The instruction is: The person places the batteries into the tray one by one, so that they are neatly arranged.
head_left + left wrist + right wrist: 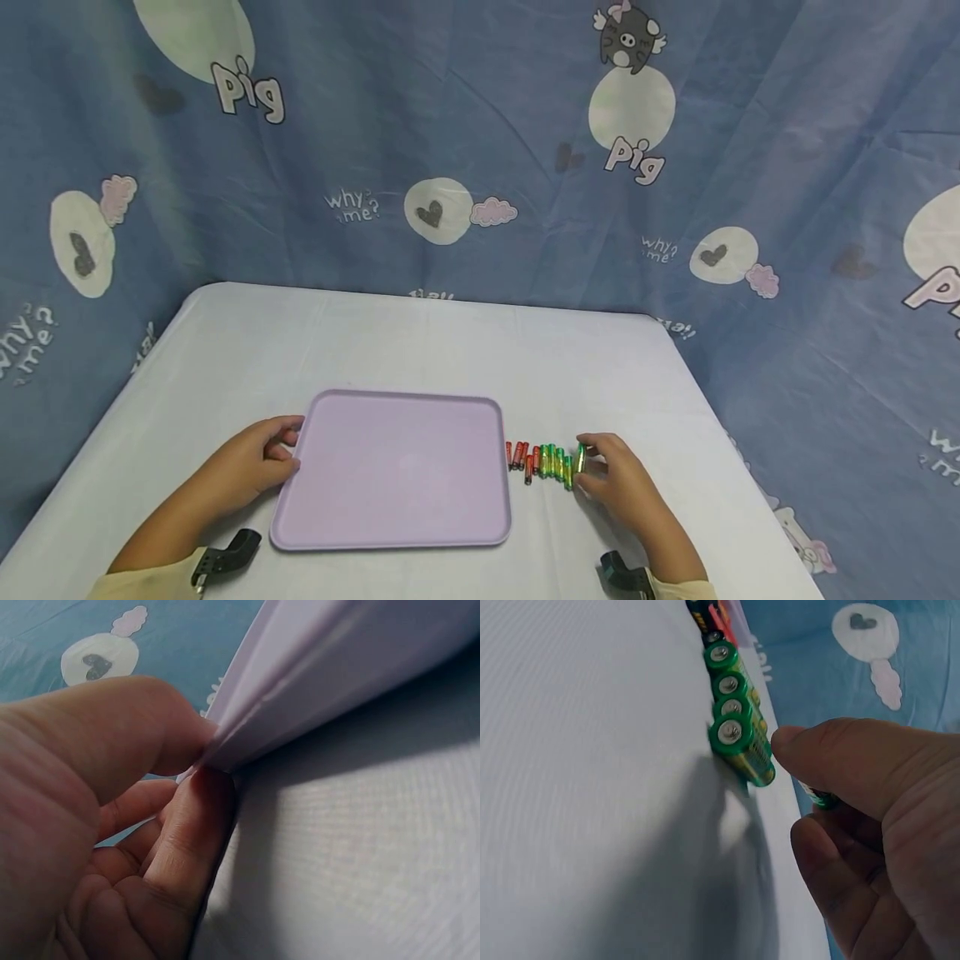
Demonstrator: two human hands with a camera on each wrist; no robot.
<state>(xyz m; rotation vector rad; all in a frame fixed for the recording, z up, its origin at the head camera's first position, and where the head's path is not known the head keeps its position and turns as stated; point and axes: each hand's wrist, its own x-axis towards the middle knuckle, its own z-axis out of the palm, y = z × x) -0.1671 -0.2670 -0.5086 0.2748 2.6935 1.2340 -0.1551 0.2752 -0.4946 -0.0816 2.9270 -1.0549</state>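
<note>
My left hand [242, 468] pinches the left rim of a flat lilac tray [405, 475]. Up close in the left wrist view, the tray's edge [277, 697] runs between thumb and finger, its underside in shadow. To the right of the tray, my right hand [618, 483] holds a green battery [581, 457] between thumb and fingers. Only a green end of this battery [823, 799] shows in the right wrist view, the rest hidden by the hand. Beside it lies a row of batteries: green ones [551, 461] nearer the hand, red ones [519, 455] against the tray.
A white cloth [420, 342] covers the table under everything. Behind the table and along its sides hangs a blue curtain [480, 125] with printed pigs, hearts and clouds. Each wrist wears a black camera strap, the left one [228, 554] close to the tray's near corner.
</note>
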